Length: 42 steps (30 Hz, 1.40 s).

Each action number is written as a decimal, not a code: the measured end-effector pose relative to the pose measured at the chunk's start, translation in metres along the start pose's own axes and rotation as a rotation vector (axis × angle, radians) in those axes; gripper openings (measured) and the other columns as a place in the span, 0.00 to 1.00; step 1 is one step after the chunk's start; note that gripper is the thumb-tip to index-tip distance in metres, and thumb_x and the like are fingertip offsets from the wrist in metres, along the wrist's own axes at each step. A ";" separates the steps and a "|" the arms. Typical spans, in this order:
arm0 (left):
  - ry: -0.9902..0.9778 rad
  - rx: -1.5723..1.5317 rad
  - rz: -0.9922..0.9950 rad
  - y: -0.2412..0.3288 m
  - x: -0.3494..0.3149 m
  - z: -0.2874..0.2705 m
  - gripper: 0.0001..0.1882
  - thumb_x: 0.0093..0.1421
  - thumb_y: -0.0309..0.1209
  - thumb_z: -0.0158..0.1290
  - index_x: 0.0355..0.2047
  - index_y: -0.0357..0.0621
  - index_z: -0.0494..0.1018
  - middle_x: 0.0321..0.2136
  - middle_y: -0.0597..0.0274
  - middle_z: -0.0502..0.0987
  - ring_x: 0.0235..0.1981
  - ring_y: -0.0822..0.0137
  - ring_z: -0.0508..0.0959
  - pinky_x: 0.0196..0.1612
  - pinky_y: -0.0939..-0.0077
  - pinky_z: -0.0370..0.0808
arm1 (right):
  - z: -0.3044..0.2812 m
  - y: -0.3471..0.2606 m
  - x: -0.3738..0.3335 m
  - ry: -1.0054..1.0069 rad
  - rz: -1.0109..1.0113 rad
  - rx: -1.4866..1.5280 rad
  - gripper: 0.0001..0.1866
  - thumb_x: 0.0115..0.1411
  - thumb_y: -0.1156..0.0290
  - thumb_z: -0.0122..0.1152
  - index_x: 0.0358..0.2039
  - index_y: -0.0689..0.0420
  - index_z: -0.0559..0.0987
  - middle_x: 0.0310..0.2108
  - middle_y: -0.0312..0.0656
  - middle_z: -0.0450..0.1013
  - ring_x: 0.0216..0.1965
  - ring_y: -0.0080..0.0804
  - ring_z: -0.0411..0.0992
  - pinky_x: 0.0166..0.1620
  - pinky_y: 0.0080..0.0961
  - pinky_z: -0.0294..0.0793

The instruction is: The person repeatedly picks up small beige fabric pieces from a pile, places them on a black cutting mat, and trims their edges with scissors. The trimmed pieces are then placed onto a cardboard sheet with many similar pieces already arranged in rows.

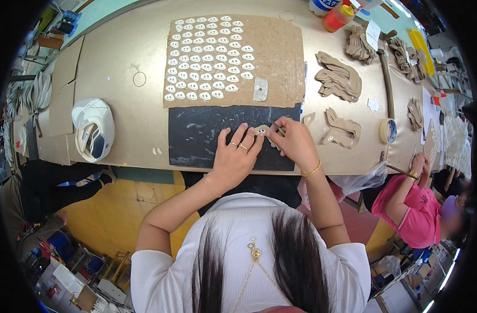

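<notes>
Long dark hair and a white ribbed top fill the bottom of the frame, with both bare forearms reaching up to a black mat (207, 136) at the near edge of the tan surface (123, 112). On the mat, just right of centre, lies a small pale cut-out piece (263, 130) with a hole in it. Left hand (233, 156) lies flat, fingers (242, 136) spread and pressing beside and on the piece. Right hand (296, 142) has its fingers curled tight around a thin green-tipped tool (280, 131) that meets the piece.

Above the mat, a brown cardboard sheet (280, 52) carries neat rows of white ring-shaped pieces (207, 57) and one grey rectangular tag (260, 89). At the top right stand an orange-capped bottle (336, 18) and a white jar with a blue label (322, 5). Stacks of tan cut shapes (340, 78) lie right of the cardboard, with a roll of tape (388, 130) further right. A white cap (93, 128) sits at the left of the surface. A person in a pink top (413, 208) sits at the lower right.
</notes>
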<state>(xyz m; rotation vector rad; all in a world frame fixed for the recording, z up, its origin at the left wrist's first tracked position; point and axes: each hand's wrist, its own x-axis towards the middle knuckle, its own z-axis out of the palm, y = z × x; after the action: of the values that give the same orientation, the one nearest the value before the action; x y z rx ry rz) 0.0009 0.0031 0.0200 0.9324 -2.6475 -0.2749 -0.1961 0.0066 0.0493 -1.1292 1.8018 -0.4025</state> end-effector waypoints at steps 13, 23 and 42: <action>-0.007 -0.041 0.050 0.004 -0.001 0.002 0.23 0.52 0.25 0.57 0.50 0.32 0.76 0.52 0.52 0.74 0.58 0.54 0.72 0.59 0.58 0.68 | 0.001 -0.001 0.004 0.029 -0.021 -0.113 0.16 0.61 0.62 0.66 0.39 0.65 0.81 0.19 0.44 0.78 0.20 0.37 0.79 0.28 0.29 0.77; -0.054 -0.099 0.099 -0.002 -0.001 -0.004 0.18 0.59 0.28 0.50 0.49 0.35 0.74 0.55 0.44 0.74 0.59 0.51 0.72 0.65 0.54 0.65 | 0.009 0.014 -0.020 0.297 -0.502 -0.306 0.18 0.53 0.78 0.65 0.45 0.49 0.83 0.32 0.38 0.71 0.28 0.40 0.75 0.31 0.34 0.75; -0.067 -0.101 0.054 -0.016 0.003 -0.013 0.26 0.51 0.27 0.60 0.53 0.36 0.74 0.49 0.58 0.73 0.54 0.59 0.71 0.56 0.57 0.65 | -0.010 0.018 -0.001 0.147 -0.447 -0.213 0.15 0.54 0.70 0.69 0.44 0.52 0.83 0.33 0.39 0.73 0.34 0.42 0.77 0.37 0.32 0.76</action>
<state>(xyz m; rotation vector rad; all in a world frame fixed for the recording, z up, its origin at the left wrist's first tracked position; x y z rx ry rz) 0.0122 -0.0118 0.0282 0.8330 -2.6864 -0.4300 -0.2135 0.0151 0.0430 -1.6997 1.7392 -0.5750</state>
